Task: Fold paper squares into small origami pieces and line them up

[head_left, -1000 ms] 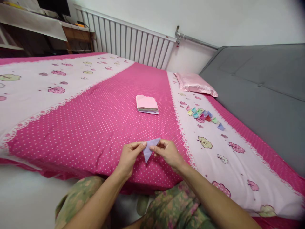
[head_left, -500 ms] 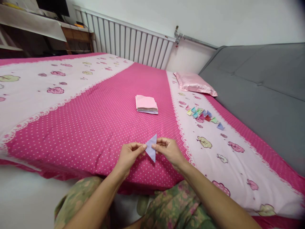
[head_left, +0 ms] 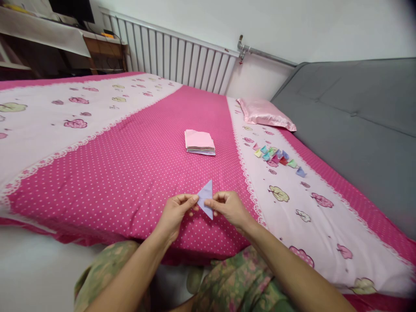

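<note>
A lavender sheet of origami paper [head_left: 206,195], folded into a triangle, is held above the near part of the bed. My left hand [head_left: 175,213] pinches its left corner between thumb and fingers. On the long right edge, my right hand [head_left: 231,208] grips it with the thumb on the front face. Both hands are closed on the paper, and the fingertips behind it are partly hidden. Beyond them lies a stack of square paper [head_left: 199,141] with a pink sheet on top. To the right, several small folded paper pieces [head_left: 276,157] in mixed colours sit in a cluster.
The bed's pink dotted and white printed cover [head_left: 130,173] spreads under everything. A pink pillow [head_left: 266,114] rests against the grey headboard [head_left: 351,130]. Behind stand a white radiator [head_left: 172,52] and a desk [head_left: 104,47] with a monitor [head_left: 73,9].
The lavender paper has shifted slightly left and up. My right thumb has slid a little down and left across its face; the left hand has barely moved.
</note>
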A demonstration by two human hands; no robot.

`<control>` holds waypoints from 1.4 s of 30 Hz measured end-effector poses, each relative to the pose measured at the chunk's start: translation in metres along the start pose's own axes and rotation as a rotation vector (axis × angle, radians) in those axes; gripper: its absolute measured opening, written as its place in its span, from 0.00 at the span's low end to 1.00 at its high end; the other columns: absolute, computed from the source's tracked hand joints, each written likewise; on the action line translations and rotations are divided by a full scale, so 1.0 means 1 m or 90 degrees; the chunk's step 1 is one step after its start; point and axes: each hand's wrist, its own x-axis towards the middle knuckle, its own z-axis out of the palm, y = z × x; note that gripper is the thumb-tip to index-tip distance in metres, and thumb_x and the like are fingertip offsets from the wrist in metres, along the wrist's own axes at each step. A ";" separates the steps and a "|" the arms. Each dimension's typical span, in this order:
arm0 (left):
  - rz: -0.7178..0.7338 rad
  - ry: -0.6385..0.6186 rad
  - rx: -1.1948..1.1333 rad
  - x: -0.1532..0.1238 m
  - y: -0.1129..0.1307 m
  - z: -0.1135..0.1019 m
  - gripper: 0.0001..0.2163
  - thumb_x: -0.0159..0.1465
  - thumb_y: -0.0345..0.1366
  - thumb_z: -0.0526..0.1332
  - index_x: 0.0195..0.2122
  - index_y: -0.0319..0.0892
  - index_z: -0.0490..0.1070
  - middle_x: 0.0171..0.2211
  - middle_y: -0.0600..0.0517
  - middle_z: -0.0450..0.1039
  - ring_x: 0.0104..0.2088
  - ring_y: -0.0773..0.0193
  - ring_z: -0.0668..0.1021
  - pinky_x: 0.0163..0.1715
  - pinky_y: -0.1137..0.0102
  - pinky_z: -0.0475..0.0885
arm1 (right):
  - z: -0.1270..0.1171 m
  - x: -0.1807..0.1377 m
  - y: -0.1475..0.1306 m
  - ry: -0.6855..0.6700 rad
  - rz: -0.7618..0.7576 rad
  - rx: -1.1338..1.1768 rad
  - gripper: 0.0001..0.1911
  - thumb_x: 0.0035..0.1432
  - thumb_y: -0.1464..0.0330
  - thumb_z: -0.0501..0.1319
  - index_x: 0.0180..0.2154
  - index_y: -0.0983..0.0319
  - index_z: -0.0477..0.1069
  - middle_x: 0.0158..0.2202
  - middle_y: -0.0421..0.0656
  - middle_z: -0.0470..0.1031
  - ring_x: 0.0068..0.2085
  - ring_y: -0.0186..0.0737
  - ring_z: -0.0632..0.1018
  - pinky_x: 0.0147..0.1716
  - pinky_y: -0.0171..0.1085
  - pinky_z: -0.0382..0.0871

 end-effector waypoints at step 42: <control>0.029 -0.108 0.027 0.000 -0.009 0.005 0.09 0.53 0.39 0.63 0.26 0.38 0.77 0.19 0.52 0.73 0.20 0.74 0.70 0.23 0.79 0.64 | 0.005 0.000 0.002 0.031 -0.086 -0.036 0.12 0.41 0.74 0.62 0.33 0.65 0.74 0.26 0.42 0.76 0.27 0.37 0.76 0.27 0.33 0.69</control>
